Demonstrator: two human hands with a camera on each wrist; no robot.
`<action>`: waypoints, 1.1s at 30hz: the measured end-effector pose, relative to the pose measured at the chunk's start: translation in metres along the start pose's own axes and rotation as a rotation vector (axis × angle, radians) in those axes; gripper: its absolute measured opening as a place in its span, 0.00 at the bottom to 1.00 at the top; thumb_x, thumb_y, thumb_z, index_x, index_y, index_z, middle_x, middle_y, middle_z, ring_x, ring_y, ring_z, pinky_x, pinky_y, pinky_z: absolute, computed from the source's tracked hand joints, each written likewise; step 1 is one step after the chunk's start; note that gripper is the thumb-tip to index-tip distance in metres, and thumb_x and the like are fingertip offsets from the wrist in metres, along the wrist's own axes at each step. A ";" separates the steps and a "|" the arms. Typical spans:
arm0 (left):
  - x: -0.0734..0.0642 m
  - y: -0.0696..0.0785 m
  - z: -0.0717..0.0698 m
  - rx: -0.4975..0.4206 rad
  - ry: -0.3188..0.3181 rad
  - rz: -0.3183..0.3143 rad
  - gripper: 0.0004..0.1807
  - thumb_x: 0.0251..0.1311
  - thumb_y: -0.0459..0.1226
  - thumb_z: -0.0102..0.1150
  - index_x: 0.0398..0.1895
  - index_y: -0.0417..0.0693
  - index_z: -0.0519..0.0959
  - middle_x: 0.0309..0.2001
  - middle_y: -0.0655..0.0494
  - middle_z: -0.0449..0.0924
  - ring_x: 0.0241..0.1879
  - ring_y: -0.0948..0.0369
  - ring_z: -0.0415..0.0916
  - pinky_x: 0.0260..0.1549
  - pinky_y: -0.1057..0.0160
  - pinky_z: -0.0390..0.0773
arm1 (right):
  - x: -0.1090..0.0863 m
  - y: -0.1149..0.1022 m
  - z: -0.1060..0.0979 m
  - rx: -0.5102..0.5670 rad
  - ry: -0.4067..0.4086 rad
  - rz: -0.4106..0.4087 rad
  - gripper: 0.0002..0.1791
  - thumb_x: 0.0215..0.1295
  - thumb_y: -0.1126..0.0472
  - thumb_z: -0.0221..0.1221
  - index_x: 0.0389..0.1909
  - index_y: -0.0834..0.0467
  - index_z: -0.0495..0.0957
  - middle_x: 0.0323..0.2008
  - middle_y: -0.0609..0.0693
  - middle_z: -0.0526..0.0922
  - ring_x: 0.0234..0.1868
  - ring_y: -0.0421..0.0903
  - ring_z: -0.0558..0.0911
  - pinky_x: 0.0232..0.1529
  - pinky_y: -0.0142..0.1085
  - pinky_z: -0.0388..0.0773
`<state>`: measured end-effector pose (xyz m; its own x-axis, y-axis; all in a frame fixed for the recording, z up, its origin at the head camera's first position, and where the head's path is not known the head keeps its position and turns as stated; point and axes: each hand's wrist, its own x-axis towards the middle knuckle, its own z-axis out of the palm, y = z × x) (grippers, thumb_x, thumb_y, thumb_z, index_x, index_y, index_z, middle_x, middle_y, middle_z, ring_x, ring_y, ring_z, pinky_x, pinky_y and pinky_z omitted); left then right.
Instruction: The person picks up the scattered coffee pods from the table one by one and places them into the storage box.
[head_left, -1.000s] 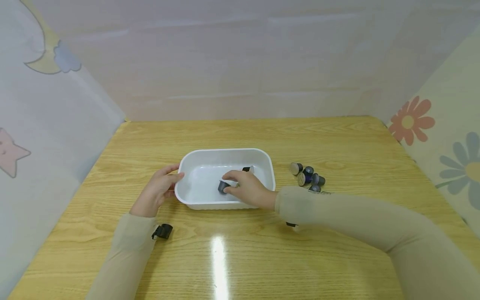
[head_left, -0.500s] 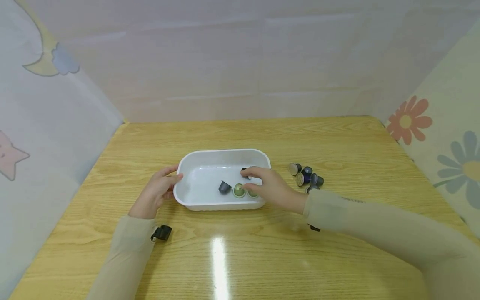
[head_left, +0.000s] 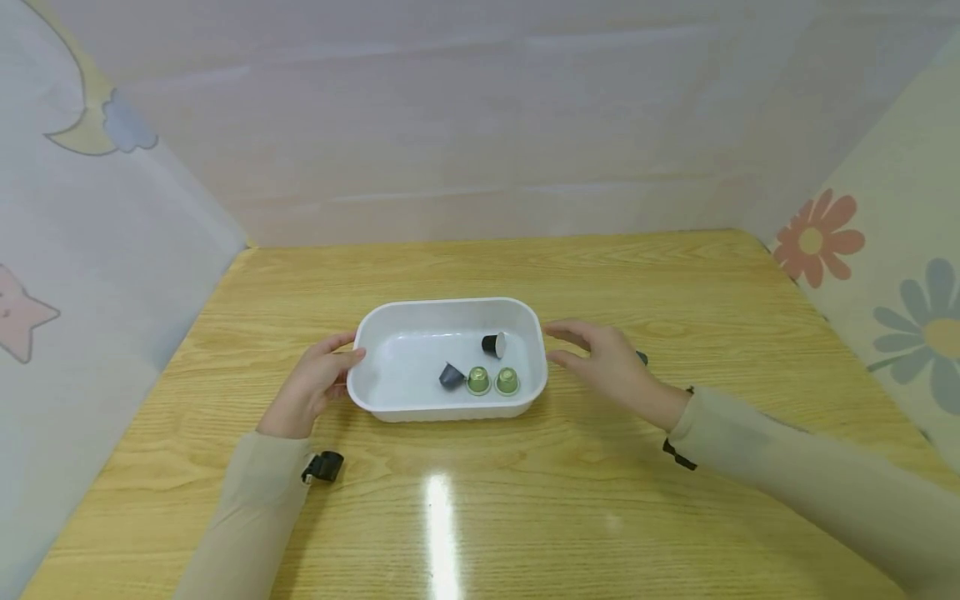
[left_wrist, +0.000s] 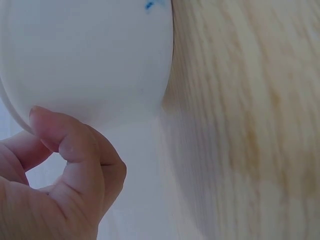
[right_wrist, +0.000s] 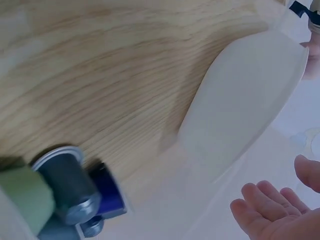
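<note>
A white plastic tub (head_left: 450,409) sits on the wooden table. At its left end my left hand (head_left: 311,383) grips the rim between thumb and fingers, as the left wrist view also shows. Inside lie coffee capsules: two green capsules (head_left: 492,382) side by side near the front, a dark grey capsule (head_left: 451,377) tipped beside them, and a black capsule (head_left: 491,345) on its side behind. Just right of the tub my right hand (head_left: 618,375) hovers, fingers extended and apart from the thumb, holding nothing.
The pile of coffee capsules (right_wrist: 70,185) on the table's right side is mostly hidden behind my right hand in the head view. A dark blue capsule (right_wrist: 107,192) and a green capsule (right_wrist: 25,195) show in it. Patterned walls enclose the table (head_left: 337,275).
My right hand has let go of the dark grey capsule inside the tub and moved right, out past the rim. My left hand has stayed at the left end.
</note>
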<state>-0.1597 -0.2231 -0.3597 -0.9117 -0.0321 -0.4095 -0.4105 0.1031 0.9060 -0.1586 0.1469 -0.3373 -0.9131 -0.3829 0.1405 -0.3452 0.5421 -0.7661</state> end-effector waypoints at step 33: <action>-0.001 -0.001 0.000 0.030 -0.008 0.011 0.31 0.73 0.35 0.48 0.74 0.38 0.54 0.35 0.56 0.79 0.28 0.64 0.78 0.26 0.67 0.78 | -0.042 0.024 -0.029 -0.090 0.122 0.019 0.21 0.63 0.68 0.63 0.55 0.71 0.76 0.53 0.66 0.79 0.53 0.65 0.78 0.49 0.56 0.76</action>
<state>-0.1582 -0.2235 -0.3601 -0.9161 -0.0228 -0.4003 -0.3996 0.1334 0.9069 -0.1348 0.1976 -0.3434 -0.9371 -0.2818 0.2060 -0.3412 0.6152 -0.7107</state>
